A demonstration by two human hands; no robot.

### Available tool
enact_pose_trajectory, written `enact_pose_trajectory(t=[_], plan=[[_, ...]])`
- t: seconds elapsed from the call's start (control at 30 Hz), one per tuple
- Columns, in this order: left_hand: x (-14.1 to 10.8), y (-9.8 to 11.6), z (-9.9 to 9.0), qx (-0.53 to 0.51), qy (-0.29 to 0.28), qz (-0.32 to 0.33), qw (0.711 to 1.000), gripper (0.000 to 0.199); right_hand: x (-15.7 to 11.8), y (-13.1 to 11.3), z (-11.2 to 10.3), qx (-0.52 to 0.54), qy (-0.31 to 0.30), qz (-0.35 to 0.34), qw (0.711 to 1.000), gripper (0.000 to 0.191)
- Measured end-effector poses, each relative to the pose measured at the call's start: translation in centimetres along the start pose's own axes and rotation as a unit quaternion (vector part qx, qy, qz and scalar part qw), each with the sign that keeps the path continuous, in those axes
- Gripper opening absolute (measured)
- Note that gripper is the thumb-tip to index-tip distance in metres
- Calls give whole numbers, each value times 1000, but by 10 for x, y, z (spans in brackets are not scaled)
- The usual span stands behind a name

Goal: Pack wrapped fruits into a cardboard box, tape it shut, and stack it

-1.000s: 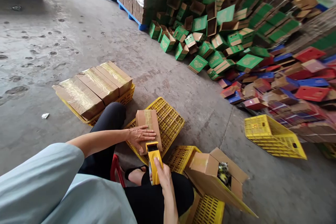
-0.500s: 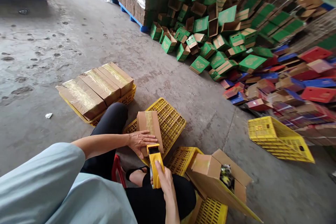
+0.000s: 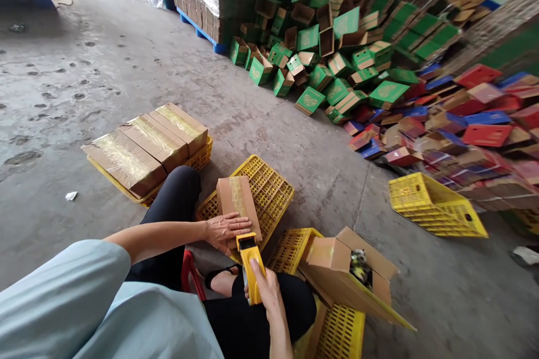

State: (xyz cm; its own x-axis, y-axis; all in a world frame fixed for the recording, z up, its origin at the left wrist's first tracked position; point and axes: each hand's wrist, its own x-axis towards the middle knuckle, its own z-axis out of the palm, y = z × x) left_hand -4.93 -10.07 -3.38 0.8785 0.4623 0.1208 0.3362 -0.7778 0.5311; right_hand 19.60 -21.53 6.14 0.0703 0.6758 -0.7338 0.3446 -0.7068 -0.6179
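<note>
A small cardboard box with a strip of clear yellowish tape along its top lies on an overturned yellow plastic crate. My left hand lies flat on the near part of the box, fingers stretched out. In my right hand is a yellow tape gun, its head at the near end of the box, close beside my left fingers. Whether the tape gun touches the box I cannot tell.
Three taped cardboard boxes fill a yellow crate at the left. An opened carton with dark packed contents leans at the right. Beyond lie piles of green cartons and red ones, plus another yellow crate.
The view has shifted slightly, so the background sits a little further left. Both hands, the box and the tape gun hold nearly the same positions to one another.
</note>
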Motion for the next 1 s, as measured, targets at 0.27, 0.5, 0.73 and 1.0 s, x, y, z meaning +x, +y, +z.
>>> enact_pose_trajectory(t=[0.27, 0.5, 0.73, 1.0], plan=[[-1, -1, 1, 15, -8, 12, 1000, 96, -3, -4, -1, -10, -18, 5, 1000, 69], [-1, 0, -4, 26, -24, 13, 999, 97, -14, 5, -12, -20, -14, 10, 1000, 68], [-1, 4, -5, 26, -22, 3, 999, 90, -31, 7, -12, -8, 3, 5, 1000, 64], [-3, 9, -4, 32, -35, 2, 999, 79, -36, 4, -6, 2, 10, -5, 1000, 63]])
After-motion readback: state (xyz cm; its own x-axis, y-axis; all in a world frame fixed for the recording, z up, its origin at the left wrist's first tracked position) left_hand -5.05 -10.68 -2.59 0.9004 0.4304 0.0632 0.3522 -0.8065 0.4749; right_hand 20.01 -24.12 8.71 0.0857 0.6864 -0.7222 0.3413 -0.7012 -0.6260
